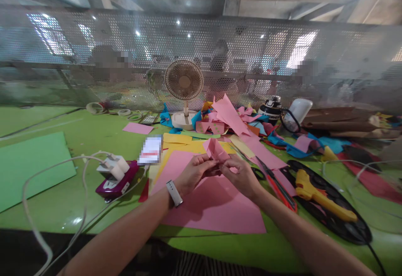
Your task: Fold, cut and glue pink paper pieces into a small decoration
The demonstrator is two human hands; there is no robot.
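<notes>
Between my two hands is a folded piece of pink paper [215, 148], raised above the table. My left hand [197, 170], with a pale strap on its wrist, pinches the paper's lower left side. My right hand [240, 173] grips its lower right edge, fingertips close to those of the left. Beneath both hands lies a large pink sheet [216, 209], partly over yellow sheets [201, 146]. The underside of the folded paper is hidden by my fingers.
A yellow glue gun [323, 196] rests on a black tray [361, 230] at right, near a red-and-black cutter [279, 188]. At left are a purple power strip [117, 184] with cables and a phone [150, 150]. A fan [184, 81] and paper scraps [229, 114] stand behind.
</notes>
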